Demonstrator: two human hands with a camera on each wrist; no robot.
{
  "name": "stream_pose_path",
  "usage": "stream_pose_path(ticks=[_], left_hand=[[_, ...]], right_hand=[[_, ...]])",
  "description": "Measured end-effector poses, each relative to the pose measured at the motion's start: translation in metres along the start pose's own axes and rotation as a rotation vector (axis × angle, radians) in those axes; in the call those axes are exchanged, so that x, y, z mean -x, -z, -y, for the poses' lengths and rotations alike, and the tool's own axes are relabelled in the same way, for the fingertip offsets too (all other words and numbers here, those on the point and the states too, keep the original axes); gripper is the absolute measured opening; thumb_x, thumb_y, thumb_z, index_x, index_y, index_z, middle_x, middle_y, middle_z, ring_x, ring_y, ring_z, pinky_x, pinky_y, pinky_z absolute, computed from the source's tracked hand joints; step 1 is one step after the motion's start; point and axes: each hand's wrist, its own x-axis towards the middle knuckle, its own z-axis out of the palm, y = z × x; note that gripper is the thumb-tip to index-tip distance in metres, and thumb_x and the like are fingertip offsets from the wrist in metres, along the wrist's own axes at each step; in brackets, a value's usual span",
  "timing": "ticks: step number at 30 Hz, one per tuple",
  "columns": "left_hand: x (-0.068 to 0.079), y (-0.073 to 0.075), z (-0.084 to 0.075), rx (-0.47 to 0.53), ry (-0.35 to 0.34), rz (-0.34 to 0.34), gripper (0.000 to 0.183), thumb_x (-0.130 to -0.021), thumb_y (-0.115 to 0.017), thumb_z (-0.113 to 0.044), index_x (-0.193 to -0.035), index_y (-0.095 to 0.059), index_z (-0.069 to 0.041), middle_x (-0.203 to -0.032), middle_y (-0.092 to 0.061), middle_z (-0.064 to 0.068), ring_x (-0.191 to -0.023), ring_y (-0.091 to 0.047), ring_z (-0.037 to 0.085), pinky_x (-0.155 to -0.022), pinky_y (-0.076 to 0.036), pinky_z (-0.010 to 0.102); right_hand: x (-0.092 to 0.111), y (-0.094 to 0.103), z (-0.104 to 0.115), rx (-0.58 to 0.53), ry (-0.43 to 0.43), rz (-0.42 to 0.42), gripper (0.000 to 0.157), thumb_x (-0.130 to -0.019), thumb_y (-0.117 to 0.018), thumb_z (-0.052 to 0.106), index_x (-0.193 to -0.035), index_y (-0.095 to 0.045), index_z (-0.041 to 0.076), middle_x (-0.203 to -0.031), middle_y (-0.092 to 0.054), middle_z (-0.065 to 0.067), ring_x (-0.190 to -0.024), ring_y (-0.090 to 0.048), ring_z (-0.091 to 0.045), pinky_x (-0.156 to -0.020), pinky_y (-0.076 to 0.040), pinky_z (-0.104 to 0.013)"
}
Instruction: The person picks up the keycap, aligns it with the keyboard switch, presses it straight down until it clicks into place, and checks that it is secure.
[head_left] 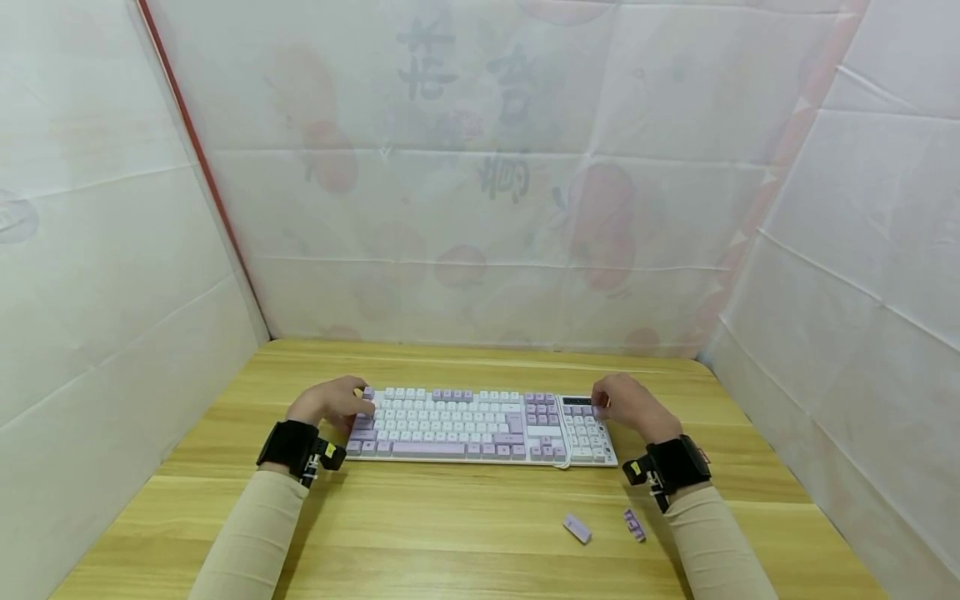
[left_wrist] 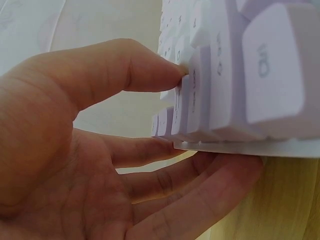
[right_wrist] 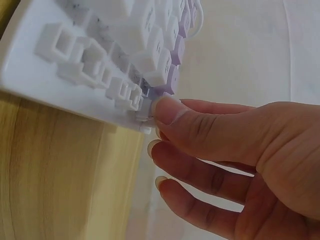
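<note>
Head view: there's a keyboard [head_left: 450, 427] at lower middle, on the table [head_left: 450, 533]. Left wrist: the left hand [left_wrist: 92, 155] grasps the keyboard's end, thumb over, fingers under. Right wrist: the right hand [right_wrist: 270, 150] pinches a pale corner key [right_wrist: 146, 109] mid-frame.

Your head camera looked forward and down from above the near side of the wood-grain table [head_left: 420, 533], far enough back to frame the whole keyboard [head_left: 450, 425]. Your left wrist camera [head_left: 333, 456] looked low and close along its left edge, past your left hand [head_left: 333, 402]; your right wrist camera [head_left: 636, 471], equally near, faced the right edge and your right hand [head_left: 633, 403]. Each wrist view shared one hand and one keyboard end with the head view.
</note>
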Motion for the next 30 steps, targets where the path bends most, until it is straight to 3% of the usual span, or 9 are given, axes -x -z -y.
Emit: stream_pose_path(ticks=[21, 30], left_hand=[[0.0002, -0.0004, -0.0002, 0.002, 0.005, -0.004, 0.072, -0.091, -0.067, -0.018, -0.15, -0.038, 0.011, -0.131, -0.057, 0.028, -0.091, -0.066, 0.028, -0.078, -0.062, 0.04], [0.0009, 0.0001, -0.0022, -0.011, 0.002, -0.001, 0.073, -0.09, -0.067, -0.018, -0.15, -0.038, 0.011, -0.137, -0.054, 0.031, -0.093, -0.066, 0.028, -0.08, -0.062, 0.04]], right_hand=[[0.0016, 0.0002, 0.0008, -0.01, -0.005, -0.002, 0.01, -0.086, -0.08, 0.003, -0.084, -0.074, 0.01, -0.083, -0.069, -0.001, -0.078, -0.06, -0.016, -0.072, -0.053, -0.037], [-0.001, -0.001, -0.0003, -0.011, -0.006, 0.014, 0.009, -0.085, -0.08, 0.002, -0.086, -0.074, 0.009, -0.084, -0.069, -0.002, -0.078, -0.059, -0.015, -0.072, -0.053, -0.036]])
